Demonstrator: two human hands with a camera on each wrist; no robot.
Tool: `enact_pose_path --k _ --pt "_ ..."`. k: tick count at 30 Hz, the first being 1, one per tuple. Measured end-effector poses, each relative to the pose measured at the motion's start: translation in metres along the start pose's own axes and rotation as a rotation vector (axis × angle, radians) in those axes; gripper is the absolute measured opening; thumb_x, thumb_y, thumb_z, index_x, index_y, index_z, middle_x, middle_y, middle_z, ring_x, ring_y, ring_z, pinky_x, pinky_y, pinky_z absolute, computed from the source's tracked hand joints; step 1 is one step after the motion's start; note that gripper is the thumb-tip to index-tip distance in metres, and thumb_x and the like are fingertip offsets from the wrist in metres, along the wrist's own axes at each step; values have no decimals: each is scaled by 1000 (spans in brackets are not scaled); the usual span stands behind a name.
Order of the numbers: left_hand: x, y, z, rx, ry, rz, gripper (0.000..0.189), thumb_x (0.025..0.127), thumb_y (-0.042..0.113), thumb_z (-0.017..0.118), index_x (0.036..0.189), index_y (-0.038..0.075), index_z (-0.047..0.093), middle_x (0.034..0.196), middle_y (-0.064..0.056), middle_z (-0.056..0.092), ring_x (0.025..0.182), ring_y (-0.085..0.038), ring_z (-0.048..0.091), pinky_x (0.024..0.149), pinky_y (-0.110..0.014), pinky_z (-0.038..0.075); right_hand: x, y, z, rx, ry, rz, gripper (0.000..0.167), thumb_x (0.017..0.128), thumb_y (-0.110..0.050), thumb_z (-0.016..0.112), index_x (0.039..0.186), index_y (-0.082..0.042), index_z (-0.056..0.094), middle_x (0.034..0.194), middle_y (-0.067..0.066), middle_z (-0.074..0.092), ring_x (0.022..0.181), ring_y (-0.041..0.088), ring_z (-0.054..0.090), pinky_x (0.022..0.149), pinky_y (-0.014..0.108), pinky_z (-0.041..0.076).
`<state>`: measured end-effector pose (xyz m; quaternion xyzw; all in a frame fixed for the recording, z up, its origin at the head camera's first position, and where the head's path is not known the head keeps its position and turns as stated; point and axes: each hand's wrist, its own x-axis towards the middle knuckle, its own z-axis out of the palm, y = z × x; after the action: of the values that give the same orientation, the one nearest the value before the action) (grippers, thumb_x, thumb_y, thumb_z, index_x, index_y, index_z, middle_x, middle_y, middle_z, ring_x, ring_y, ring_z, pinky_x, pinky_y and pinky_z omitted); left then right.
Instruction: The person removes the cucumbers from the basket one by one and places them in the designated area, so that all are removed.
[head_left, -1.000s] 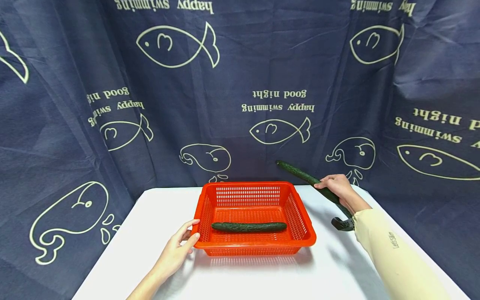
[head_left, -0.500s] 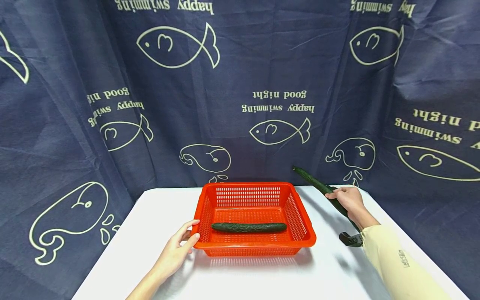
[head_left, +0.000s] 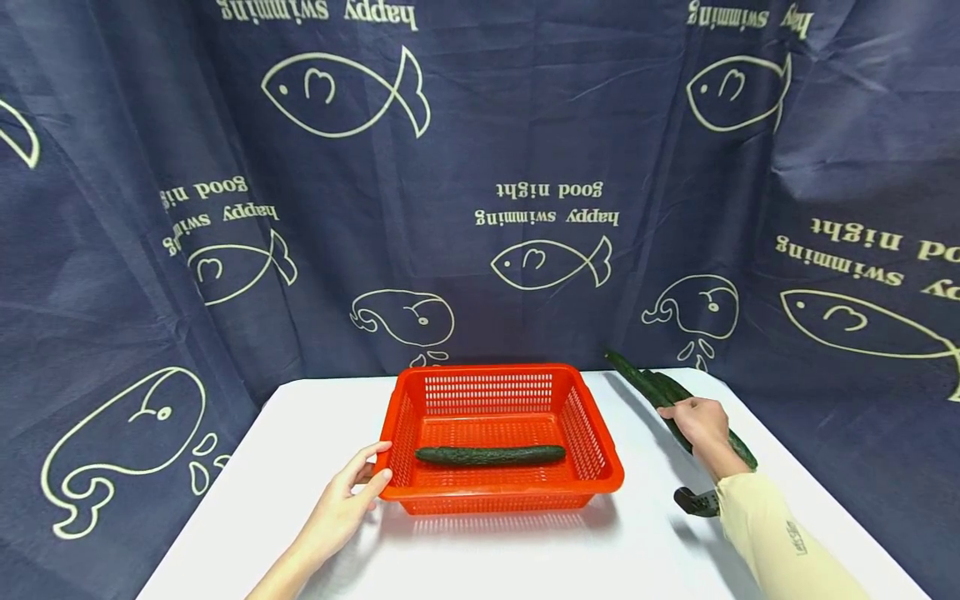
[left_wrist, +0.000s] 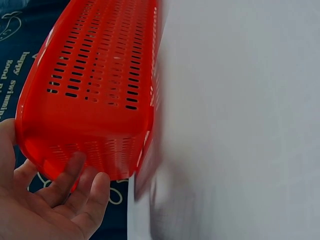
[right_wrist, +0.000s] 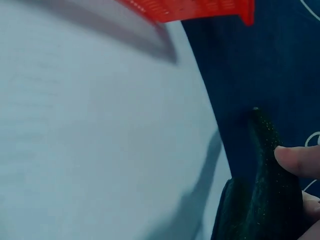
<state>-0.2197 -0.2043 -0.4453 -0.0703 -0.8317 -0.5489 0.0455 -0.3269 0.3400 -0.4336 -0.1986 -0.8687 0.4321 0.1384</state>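
Plainly, right grip (head_left: 702, 425) pinching tilted cucumber (head_left: 637, 384), left grip (head_left: 341, 505) clasping red basket (head_left: 501, 491).

My head view shows a bright red basket (head_left: 495, 490), its sides patterned with rows of slots. The cucumber inside (head_left: 491, 455) is dark green; the held cucumber (head_left: 642, 387) is too, and up close I see pale speckles on it. The table (head_left: 517, 558) is white. The navy curtain (head_left: 450, 183) carries cream outlined fish, whales and upside-down lettering. The sleeve (head_left: 772, 533) is pale yellow, dark-lettered.
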Motion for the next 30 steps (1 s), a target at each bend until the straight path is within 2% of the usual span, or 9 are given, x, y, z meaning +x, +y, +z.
enact_pose_path --k 4,9,12,15,20,24,28,30 --pt "0 -1 1 -13 -1 7 44 100 29 64 142 24 54 116 -13 68 103 -22 60 72 -30 55 -2 10 0 -36 42 -2 23 82 -24 76 82 -2 72 106 25 67 94 37 61 65 35 44" --pt "0 -2 1 -21 7 17 43 100 28 64 142 23 54 116 -14 67 103 -22 60 71 -31 55 -3 20 0 -101 67 -13 27 81 -29 77 83 -3 72 104 26 68 96 42 62 67 41 45" --pt "1 -3 1 -21 8 19 44 100 29 64 143 23 54 117 -14 67 103 -22 59 71 -31 55 -3 25 1 -154 77 -3 26 81 -30 76 83 -4 71 98 23 69 93 41 63 63 41 45" --pt "1 -3 1 -24 5 15 44 100 29 64 143 23 54 117 -14 66 104 -22 59 72 -33 55 -2 29 1 -211 86 -3 24 81 -29 74 79 -6 69 86 19 68 81 37 62 56 39 42" --pt "0 -2 1 -38 -1 9 43 100 29 64 142 25 54 115 -13 67 104 -22 59 74 -35 55 -3 35 0 -292 106 -50 18 79 -23 69 69 -10 63 76 14 67 69 32 60 52 39 41" --pt "0 -2 1 -36 1 6 43 100 30 64 141 27 55 114 -11 68 105 -22 59 73 -32 54 -3 40 2 -366 86 -77 25 79 -18 63 59 -16 48 62 6 53 60 26 50 48 38 37" --pt "-1 -3 1 -16 14 10 43 99 30 65 141 28 55 111 -10 70 103 -21 60 71 -30 54 -3 42 4 -426 51 -96 29 79 -13 58 58 -19 39 60 5 46 59 26 44 48 40 35" --pt "0 -3 1 -5 19 13 43 99 30 65 141 28 55 110 -9 70 103 -20 60 70 -29 53 -4 41 4 -447 37 -95 28 79 -12 57 59 -18 39 63 9 49 60 28 46 50 42 36"
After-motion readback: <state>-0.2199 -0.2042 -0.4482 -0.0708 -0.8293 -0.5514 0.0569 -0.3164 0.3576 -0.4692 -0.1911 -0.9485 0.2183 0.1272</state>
